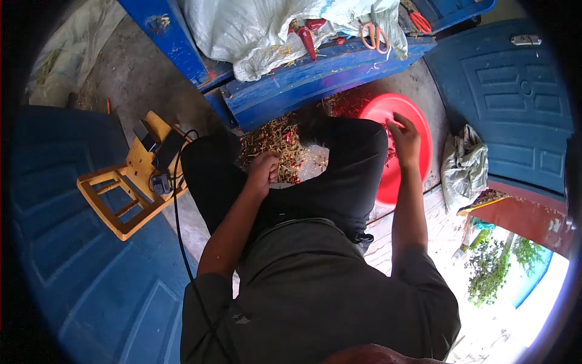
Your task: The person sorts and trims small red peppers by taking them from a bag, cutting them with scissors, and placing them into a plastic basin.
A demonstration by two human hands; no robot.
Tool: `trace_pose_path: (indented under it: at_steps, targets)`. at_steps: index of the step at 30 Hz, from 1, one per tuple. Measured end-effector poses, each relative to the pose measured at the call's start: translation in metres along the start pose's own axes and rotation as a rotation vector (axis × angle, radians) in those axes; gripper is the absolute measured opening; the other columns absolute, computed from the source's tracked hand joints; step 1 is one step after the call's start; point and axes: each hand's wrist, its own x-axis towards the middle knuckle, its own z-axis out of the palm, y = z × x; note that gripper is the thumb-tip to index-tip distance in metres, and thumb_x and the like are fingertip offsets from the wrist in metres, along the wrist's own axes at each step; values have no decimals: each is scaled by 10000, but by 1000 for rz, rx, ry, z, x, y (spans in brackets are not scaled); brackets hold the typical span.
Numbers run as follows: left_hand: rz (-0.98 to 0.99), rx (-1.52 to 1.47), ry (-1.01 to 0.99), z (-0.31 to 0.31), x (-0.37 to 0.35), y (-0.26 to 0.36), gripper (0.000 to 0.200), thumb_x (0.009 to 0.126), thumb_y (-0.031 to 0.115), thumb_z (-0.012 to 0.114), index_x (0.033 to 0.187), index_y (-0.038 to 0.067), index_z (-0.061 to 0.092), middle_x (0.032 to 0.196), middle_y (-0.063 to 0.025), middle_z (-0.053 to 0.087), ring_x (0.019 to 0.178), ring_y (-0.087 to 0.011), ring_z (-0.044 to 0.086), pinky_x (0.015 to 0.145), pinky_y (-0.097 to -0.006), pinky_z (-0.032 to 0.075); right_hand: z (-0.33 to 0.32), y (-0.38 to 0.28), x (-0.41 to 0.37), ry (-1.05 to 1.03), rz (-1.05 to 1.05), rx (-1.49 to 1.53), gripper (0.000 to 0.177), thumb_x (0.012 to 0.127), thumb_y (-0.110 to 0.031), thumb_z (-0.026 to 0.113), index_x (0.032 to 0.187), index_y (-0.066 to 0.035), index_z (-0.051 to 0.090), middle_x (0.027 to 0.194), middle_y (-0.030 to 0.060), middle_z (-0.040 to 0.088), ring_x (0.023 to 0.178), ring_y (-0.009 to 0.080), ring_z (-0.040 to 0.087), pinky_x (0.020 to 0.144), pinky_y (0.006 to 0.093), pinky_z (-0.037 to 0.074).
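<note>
My left hand [264, 171] is closed in a fist between my knees, above a heap of dry stems [273, 141] with bits of red in it. What it holds, if anything, is hidden by the fingers. Out to the right, my right hand [405, 139] hangs over a red plastic basin [419, 173], its fingers bent and thumb apart, with nothing visible between them. Small dark red pieces, apparently dried chilies [390, 148], lie in the basin, partly covered by my knee and hand.
Ahead stands a blue wooden table [327, 79] with a white woven sack [242, 36], dried red chilies [306, 39], orange-handled scissors [374, 37] and red-handled scissors [419, 22]. A wooden chair [130, 194] with a cable is at left. Another sack [464, 167] slumps by the blue door [515, 91].
</note>
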Motion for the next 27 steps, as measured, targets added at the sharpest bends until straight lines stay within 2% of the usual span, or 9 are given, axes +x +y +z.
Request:
trace_pose_path:
  at_steps: [4, 6, 9, 12, 17, 20, 22, 24, 27]
  targets:
    - [40, -61, -41, -6, -4, -2, 150, 891, 65, 566, 1035, 52, 606, 642, 55, 406, 517, -72, 372, 452, -252, 301, 77, -106, 42, -99, -276, -2, 399, 867, -301, 741, 1146, -20, 696, 1108, 157, 707, 999, 239, 686, 899, 340, 516]
    - [66, -53, -14, -8, -11, -2, 135, 883, 76, 564, 1011, 62, 605, 627, 70, 383, 502, -59, 355, 441, -242, 287, 111, -150, 63, -45, -536, -66, 396, 846, -324, 747, 1129, -51, 706, 1105, 164, 698, 1005, 299, 681, 896, 374, 521]
    - [101, -57, 12, -13, -18, 0, 115, 866, 94, 572, 975, 73, 600, 609, 89, 354, 479, -45, 333, 429, -234, 274, 155, -189, 88, 9, -688, -219, 404, 851, -374, 707, 1143, -94, 704, 1141, 140, 683, 1026, 333, 665, 898, 417, 520]
    - [114, -97, 44, -14, -23, 1, 110, 863, 115, 582, 965, 79, 598, 613, 86, 359, 485, -45, 342, 433, -231, 270, 175, -218, 100, -93, -571, -563, 390, 891, -431, 588, 1185, -196, 688, 1237, 113, 634, 1092, 321, 636, 917, 442, 515]
    - [110, -113, -25, -23, -18, -3, 148, 879, 99, 568, 1023, 63, 570, 647, 58, 398, 518, -76, 370, 456, -265, 304, 183, -206, 108, -178, -480, -570, 385, 877, -385, 603, 1210, -206, 677, 1225, 127, 645, 1087, 332, 641, 929, 436, 514]
    - [118, -103, -34, -21, -12, -6, 149, 880, 110, 576, 1023, 67, 576, 643, 60, 402, 511, -72, 372, 450, -254, 299, 169, -180, 108, -280, -465, -393, 417, 872, -334, 633, 1246, -151, 652, 1121, 140, 687, 1038, 328, 668, 914, 416, 520]
    - [111, -94, -28, -17, -13, -4, 141, 880, 110, 584, 1015, 72, 590, 639, 65, 407, 510, -65, 378, 447, -242, 296, 160, -156, 98, -265, -458, -78, 365, 874, -249, 663, 1193, -72, 649, 979, 114, 717, 901, 253, 704, 777, 356, 552]
    - [117, -89, -36, -19, -10, -6, 139, 879, 108, 587, 1013, 72, 594, 637, 65, 407, 505, -63, 373, 442, -241, 291, 136, -151, 55, -386, -265, 173, 254, 880, -174, 673, 1102, -53, 652, 913, 67, 702, 793, 150, 683, 630, 285, 537]
    - [107, -99, -24, -14, -10, -4, 139, 879, 96, 589, 1015, 66, 596, 630, 61, 404, 486, -61, 351, 421, -242, 270, 128, -117, -10, -748, -105, 355, 186, 893, -121, 636, 1066, -53, 635, 905, 38, 669, 712, 117, 641, 567, 239, 508]
